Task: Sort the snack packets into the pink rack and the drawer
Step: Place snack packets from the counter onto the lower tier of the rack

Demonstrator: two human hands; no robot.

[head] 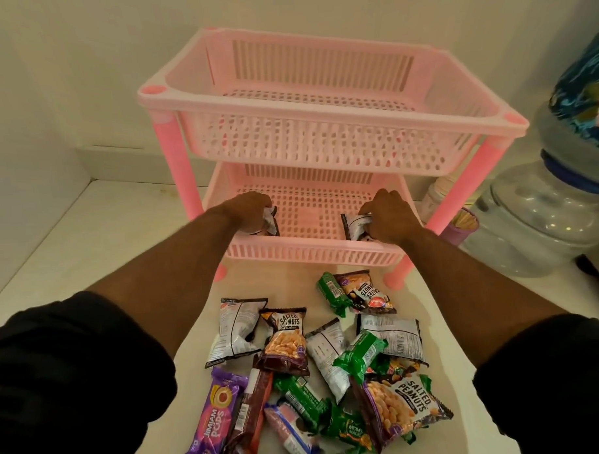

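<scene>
Both hands are inside the lower tier of the pink rack (312,250), 1 at each front corner. Left hand (248,210) has its fingers curled round a silver-backed snack packet (270,222) standing on edge in the front-left corner; right hand (387,217) grips a second silver-backed packet (356,226) the same way in the front-right corner. Both packets are down in the tray, just behind the front rim. Upper tier (321,124) shows no packets. Remaining pile (323,368) lies on the white counter (105,254) just in front of the rack: salted peanuts packs, green biscuit packs, 1 purple Jim Jam Pops pack (210,423). Drawer not in view. Handling judgement: packets are light, soft, air-puffed foil, slick and crinkly, contents likely brittle (squeeze gently); best held across the flat faces or by a sealed end seam, not crushed in the middle. Room: gap between the 2 tiers is low, so the hands must go in and out through the front opening, under the upper basket's perforated wall and over the lower rim. Middle of the lower tray is free. On the right, a water jar (535,218) and a small purple cup (461,229) stand close beside the rack's front-right leg, so little side room there; the left side of the counter is open
</scene>
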